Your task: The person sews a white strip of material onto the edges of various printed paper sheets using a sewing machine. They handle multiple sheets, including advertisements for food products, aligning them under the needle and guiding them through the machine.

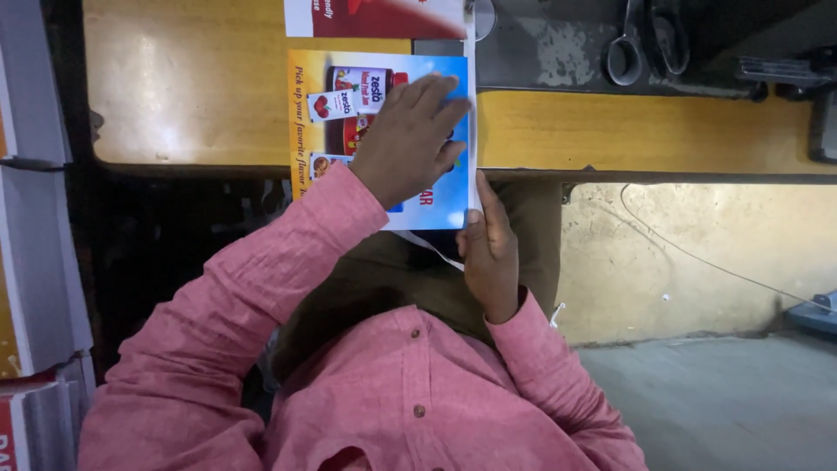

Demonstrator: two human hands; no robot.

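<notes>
A colourful printed sheet (440, 205) with a yellow and blue background lies on the wooden table (192, 87) and hangs over its near edge. My left hand (410, 139) lies flat on the middle of the sheet, fingers spread, pressing it down. My right hand (490, 253) is below the table edge at the sheet's lower right corner, with the thumb reaching up along the right edge and the fingers gripping the corner. A thin white paper strip (429, 248) trails from that corner towards my lap.
A second sheet (375, 17), red and white, lies beyond the first. Scissors (645, 39) rest on a grey metal surface at the far right. Stacks of printed sheets (35, 262) stand at the left. A thin cable (697, 262) runs across the floor on the right.
</notes>
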